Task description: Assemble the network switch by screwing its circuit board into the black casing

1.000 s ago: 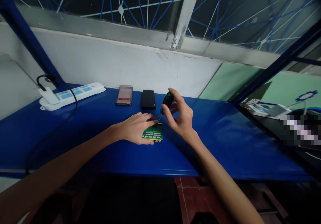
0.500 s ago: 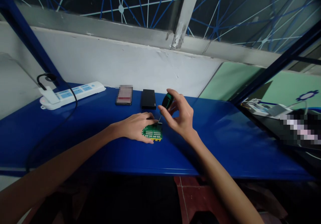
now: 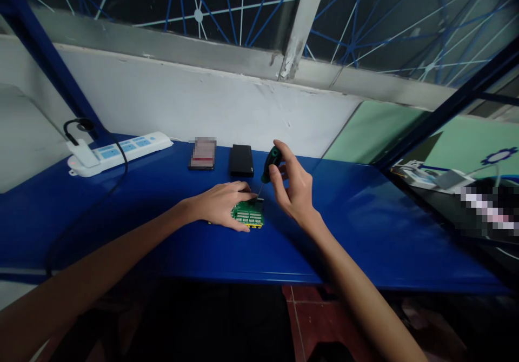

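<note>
A small green circuit board (image 3: 249,214) lies flat on the blue table (image 3: 357,227). My left hand (image 3: 221,204) rests on the board's left part, palm down, fingers pressed over it and holding it still. My right hand (image 3: 292,187) is closed round the dark green handle of a small screwdriver (image 3: 269,163). The tool stands nearly upright, and its thin shaft comes down to the board's far right corner. Part of the board is hidden under my left hand.
A white power strip (image 3: 117,152) with a plug and black cable lies at the back left. A blurred phone-like item (image 3: 202,154) and a black box (image 3: 240,160) sit by the white wall. At right, another bench holds papers (image 3: 430,175).
My right hand's fingers have shifted round the screwdriver handle, with the thumb moving up. The left hand and the board have stayed put.
</note>
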Tool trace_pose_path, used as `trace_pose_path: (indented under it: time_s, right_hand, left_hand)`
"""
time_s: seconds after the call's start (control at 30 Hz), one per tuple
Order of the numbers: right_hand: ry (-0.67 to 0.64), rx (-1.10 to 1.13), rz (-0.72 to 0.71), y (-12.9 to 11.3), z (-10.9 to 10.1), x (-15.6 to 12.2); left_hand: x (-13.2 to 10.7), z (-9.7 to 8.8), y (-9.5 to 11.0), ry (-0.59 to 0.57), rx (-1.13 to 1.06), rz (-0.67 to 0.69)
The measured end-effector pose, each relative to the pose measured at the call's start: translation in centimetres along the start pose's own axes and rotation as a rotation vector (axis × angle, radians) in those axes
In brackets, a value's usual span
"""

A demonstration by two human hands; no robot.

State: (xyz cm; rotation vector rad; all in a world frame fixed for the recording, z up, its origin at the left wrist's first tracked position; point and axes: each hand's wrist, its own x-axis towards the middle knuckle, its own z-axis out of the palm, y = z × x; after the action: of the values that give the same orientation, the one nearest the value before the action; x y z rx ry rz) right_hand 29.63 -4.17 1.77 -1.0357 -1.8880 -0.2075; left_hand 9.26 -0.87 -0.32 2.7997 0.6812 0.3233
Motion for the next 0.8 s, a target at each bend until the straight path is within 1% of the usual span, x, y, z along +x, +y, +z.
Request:
trace_pose_path:
  time_s: [0.07, 0.23, 0.3, 0.47, 0.6, 0.7, 0.8]
  right_hand:
    - [0.010, 0.000, 0.009, 0.1, 0.0, 0.1]
    - [0.097, -0.055, -0.018, 0.0, 0.1, 0.7]
    - [0.088, -0.067, -0.044, -0.2, 0.1, 1.2]
    - [-0.004, -0.076, -0.079, -0.4, 0.5, 2.9]
    - [0.059, -0.101, -0.092, 0.3, 1.3, 3.8]
    - [0.083, -0.115, -0.076, 0.7, 1.4, 3.6]
    - [0.038, -0.067, -0.042, 0.7, 1.0, 2.8]
  left_hand:
    - [0.0, -0.1, 0.0, -0.001, -0.002, -0.008]
    - [-0.1, 0.0, -0.5, 0.007, -0.007, -0.031]
    - [-0.1, 0.1, -0.6, 0.013, -0.013, -0.033]
    - [0.1, 0.0, -0.7, 0.011, 0.022, -0.054]
    - [0.1, -0.1, -1.1, 0.013, 0.010, -0.096]
    - [0.0, 0.1, -1.4, 0.021, 0.012, -0.120]
    - [0.0, 0.3, -1.6, 0.015, 0.022, -0.130]
